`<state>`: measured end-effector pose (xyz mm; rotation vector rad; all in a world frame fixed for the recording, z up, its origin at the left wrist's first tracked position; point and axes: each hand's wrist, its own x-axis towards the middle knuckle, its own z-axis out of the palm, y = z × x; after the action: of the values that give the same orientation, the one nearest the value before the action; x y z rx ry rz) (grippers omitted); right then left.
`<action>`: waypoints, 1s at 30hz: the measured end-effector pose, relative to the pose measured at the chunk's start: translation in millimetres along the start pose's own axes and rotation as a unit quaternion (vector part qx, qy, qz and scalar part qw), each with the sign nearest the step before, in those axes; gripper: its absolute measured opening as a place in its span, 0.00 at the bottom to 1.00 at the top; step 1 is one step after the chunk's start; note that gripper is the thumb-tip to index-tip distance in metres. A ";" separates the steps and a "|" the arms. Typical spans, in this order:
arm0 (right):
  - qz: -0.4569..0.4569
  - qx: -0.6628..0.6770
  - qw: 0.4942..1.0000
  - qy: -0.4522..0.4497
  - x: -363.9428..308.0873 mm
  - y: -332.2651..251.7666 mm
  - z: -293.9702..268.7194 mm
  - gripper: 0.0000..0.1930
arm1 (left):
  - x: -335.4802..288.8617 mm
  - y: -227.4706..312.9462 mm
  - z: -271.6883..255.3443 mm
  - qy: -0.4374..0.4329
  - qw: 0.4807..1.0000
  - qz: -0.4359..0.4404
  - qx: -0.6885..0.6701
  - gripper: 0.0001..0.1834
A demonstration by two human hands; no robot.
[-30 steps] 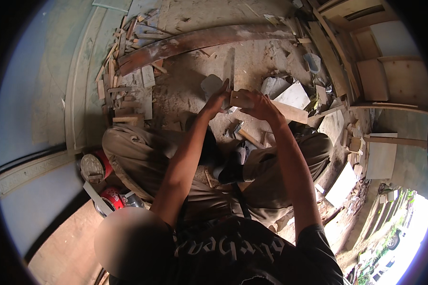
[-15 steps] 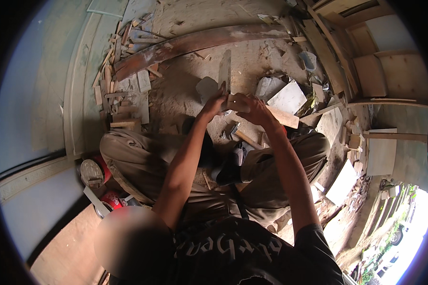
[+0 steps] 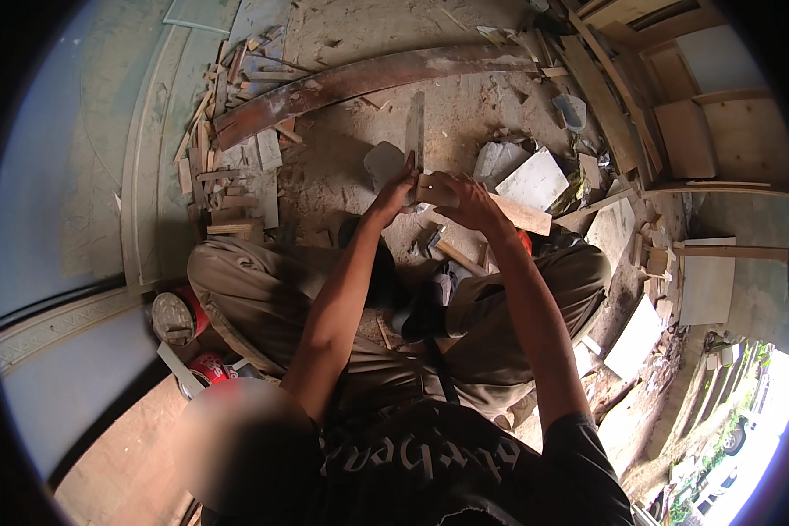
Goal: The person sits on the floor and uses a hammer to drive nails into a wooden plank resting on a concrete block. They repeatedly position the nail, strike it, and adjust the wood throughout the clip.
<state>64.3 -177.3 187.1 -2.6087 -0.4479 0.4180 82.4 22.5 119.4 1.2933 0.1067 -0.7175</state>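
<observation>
My left hand [image 3: 394, 195] is closed around the lower end of a long, narrow greyish strip [image 3: 415, 123], which points away from me. Just right of it, my right hand [image 3: 466, 200] grips a light-brown wooden piece [image 3: 426, 188] with a small pale spot on its face. The two pieces meet or overlap between my hands; whether they are joined, I cannot tell. A pale board [image 3: 523, 215] shows beyond my right wrist, and its link with the held wooden piece is hidden. Below my hands, a hammer [image 3: 456, 254] lies on the ground between my crossed legs.
A reddish-brown plank [image 3: 368, 81] crosses the ground ahead. Stacked wood offcuts [image 3: 237, 188] line the left; a white panel [image 3: 532, 180] and more scraps lie right. Red cans [image 3: 206, 368] stand by my left knee. A wooden cabinet frame [image 3: 701, 140] rises at the far right.
My hands keep their grip and hardly move. The whole view has shifted slightly to the right.
</observation>
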 end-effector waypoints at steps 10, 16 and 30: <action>-0.044 -0.022 0.999 0.015 -1.6 5.6 -4.4 0.37 | 2.0 0.9 -0.7 0.004 0.999 -0.008 0.039 0.34; -0.055 -0.025 0.998 0.023 0.8 8.3 -0.6 0.38 | 2.3 3.0 -0.4 0.006 0.999 -0.013 0.037 0.33; -0.036 -0.032 0.999 0.001 1.0 8.3 -0.2 0.37 | -2.1 -3.0 6.4 0.019 0.999 0.022 0.036 0.40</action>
<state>67.3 -184.0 183.0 -2.6443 -0.5602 0.3831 77.2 17.3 119.9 1.3743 0.0827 -0.6644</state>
